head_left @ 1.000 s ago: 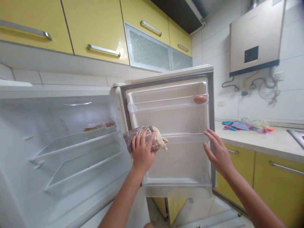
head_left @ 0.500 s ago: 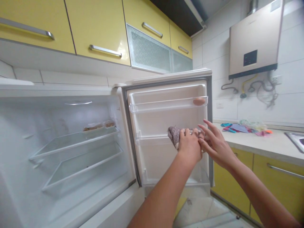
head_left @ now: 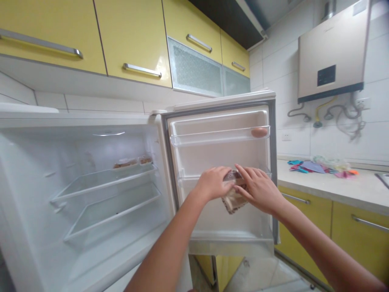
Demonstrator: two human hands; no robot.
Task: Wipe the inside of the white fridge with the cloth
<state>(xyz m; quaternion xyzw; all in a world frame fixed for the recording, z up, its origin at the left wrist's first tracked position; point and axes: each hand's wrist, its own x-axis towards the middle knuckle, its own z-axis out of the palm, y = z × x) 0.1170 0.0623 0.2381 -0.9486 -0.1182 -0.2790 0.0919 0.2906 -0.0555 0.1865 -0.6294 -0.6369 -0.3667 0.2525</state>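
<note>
Cloth (head_left: 235, 201) in both hands, fingers of left (head_left: 214, 183) and right (head_left: 260, 190) clamped on it, before open fridge door (head_left: 223, 156).

Bright, soft light; slight blur, edges stretched.

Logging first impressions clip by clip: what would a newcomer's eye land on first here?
Probably the open fridge door in the middle, where the left hand and right hand hold a patterned cloth. Next, the bright yellow cabinets along the top, then the lone brown egg in the door's top rack.
</note>
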